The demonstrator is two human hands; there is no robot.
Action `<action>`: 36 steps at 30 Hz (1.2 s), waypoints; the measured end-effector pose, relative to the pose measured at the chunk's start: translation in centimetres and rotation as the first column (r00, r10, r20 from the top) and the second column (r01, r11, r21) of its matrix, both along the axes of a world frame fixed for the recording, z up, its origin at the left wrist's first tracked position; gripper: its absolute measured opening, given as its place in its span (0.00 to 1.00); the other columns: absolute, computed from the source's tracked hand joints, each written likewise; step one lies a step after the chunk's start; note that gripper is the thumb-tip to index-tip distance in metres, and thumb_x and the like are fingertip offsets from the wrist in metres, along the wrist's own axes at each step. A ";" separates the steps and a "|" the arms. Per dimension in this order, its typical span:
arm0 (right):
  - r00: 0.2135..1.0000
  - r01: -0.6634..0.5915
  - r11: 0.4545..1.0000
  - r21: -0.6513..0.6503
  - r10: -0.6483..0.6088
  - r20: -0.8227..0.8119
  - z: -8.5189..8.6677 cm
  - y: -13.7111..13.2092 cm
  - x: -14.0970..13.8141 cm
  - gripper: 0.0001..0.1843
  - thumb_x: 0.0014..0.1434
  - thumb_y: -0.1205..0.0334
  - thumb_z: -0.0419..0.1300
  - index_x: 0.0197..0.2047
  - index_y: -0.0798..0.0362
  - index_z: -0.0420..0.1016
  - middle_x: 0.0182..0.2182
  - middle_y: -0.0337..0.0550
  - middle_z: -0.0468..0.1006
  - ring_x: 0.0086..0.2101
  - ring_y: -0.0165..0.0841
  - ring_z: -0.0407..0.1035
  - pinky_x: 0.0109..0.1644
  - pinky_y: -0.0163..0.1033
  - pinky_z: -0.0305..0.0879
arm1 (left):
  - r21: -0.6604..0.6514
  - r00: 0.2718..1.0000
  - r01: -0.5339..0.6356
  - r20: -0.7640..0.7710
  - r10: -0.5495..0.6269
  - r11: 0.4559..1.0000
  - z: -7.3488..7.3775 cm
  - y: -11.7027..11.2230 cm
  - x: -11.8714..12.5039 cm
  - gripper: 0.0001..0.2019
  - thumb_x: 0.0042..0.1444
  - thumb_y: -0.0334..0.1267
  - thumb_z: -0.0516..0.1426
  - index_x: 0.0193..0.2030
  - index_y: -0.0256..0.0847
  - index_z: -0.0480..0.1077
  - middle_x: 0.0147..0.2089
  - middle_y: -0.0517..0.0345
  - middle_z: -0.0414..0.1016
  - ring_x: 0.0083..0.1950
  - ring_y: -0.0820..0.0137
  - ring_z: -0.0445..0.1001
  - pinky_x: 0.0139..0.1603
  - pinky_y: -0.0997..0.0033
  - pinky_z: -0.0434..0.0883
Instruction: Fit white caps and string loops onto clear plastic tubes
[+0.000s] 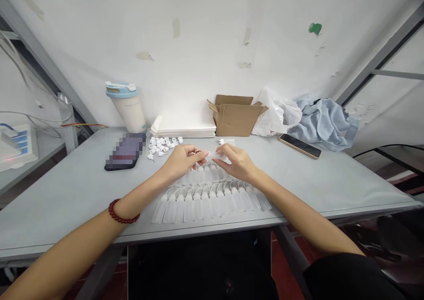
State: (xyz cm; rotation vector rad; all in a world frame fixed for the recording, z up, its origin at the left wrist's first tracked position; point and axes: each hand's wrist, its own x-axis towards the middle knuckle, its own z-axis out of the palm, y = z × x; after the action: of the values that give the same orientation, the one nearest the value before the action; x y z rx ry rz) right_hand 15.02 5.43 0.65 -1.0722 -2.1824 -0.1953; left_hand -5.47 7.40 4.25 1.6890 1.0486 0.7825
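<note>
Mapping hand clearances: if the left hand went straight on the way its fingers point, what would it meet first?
The left hand points rightward, so it would probably meet the small white piece pinched between both hands, then the right hand directly behind it; depth is hard to judge.

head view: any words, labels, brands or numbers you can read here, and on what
No text here can be read.
white plastic bag: red print at its lower edge, too blurred to read.
tumbler: no legible label.
dark phone: screen pixelated, unreadable.
small clear packet, held between left hand and right hand: no print visible.
</note>
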 end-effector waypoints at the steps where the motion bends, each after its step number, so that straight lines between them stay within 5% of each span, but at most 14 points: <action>1: 1.000 0.002 1.000 0.024 -0.002 0.013 0.0 0.0 0.0 0.06 0.64 0.59 0.53 0.38 0.51 0.67 0.35 0.48 0.76 0.32 0.34 0.71 0.34 0.38 0.67 | -0.015 1.000 0.007 0.010 -0.007 1.000 -0.1 0.1 -0.1 0.13 0.51 0.47 0.61 0.27 0.38 0.74 0.28 0.57 0.77 0.24 0.74 0.67 0.27 0.72 0.65; 10: 0.999 -0.044 0.967 0.253 0.042 0.014 0.3 -0.2 -0.2 0.04 0.65 0.65 0.53 0.38 0.51 0.67 0.36 0.47 0.77 0.34 0.33 0.72 0.34 0.36 0.68 | -0.185 0.987 0.085 0.147 -0.057 0.979 -0.1 0.1 -0.2 0.16 0.49 0.48 0.63 0.23 0.36 0.73 0.26 0.56 0.74 0.27 0.75 0.69 0.30 0.73 0.67; 14: 0.991 -0.094 0.956 0.279 0.118 -0.070 -0.1 0.1 -0.2 0.04 0.64 0.61 0.56 0.39 0.53 0.67 0.32 0.45 0.78 0.30 0.32 0.72 0.31 0.34 0.68 | -0.082 0.995 0.077 0.076 -0.071 0.994 0.2 0.1 -0.4 0.14 0.50 0.47 0.63 0.32 0.36 0.75 0.29 0.57 0.76 0.25 0.76 0.68 0.28 0.74 0.66; 21: 0.969 -0.073 0.992 0.100 0.094 -0.228 -0.3 -0.1 -0.4 0.12 0.62 0.52 0.58 0.39 0.53 0.67 0.31 0.44 0.78 0.27 0.30 0.71 0.28 0.34 0.68 | 0.107 0.997 0.019 0.077 -0.027 0.994 0.5 -0.2 -0.2 0.14 0.46 0.44 0.66 0.36 0.36 0.75 0.32 0.57 0.77 0.27 0.74 0.70 0.30 0.72 0.70; 25: 0.969 -0.074 0.978 0.194 0.117 -0.219 -0.2 0.0 -0.6 0.09 0.63 0.56 0.58 0.39 0.52 0.67 0.32 0.44 0.78 0.30 0.32 0.73 0.31 0.35 0.70 | 0.058 0.992 0.045 0.113 -0.052 0.997 0.1 0.0 -0.2 0.14 0.50 0.47 0.64 0.35 0.36 0.77 0.33 0.55 0.78 0.27 0.74 0.71 0.32 0.72 0.71; 31: 0.975 -0.126 0.927 0.352 0.182 -0.130 -0.1 0.2 -0.7 0.02 0.63 0.66 0.57 0.39 0.53 0.67 0.34 0.49 0.78 0.33 0.33 0.74 0.35 0.36 0.72 | -0.202 0.971 0.174 0.201 -0.133 0.964 -0.6 0.5 -0.3 0.19 0.52 0.51 0.62 0.30 0.33 0.77 0.31 0.47 0.78 0.33 0.68 0.75 0.28 0.72 0.71; 36: 0.972 -0.137 0.925 0.354 0.195 -0.133 -0.4 0.4 -0.6 0.01 0.63 0.67 0.57 0.39 0.52 0.67 0.33 0.48 0.79 0.33 0.34 0.75 0.36 0.37 0.72 | -0.063 0.977 0.178 0.132 -0.168 0.982 -0.2 0.3 -0.3 0.16 0.53 0.48 0.62 0.29 0.34 0.77 0.30 0.51 0.78 0.29 0.71 0.73 0.29 0.73 0.71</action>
State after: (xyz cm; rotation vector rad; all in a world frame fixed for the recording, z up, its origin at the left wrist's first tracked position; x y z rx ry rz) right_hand 14.41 5.83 0.29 -0.6789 -1.9835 -0.3800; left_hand -5.77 7.70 4.01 1.6204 0.8216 0.7185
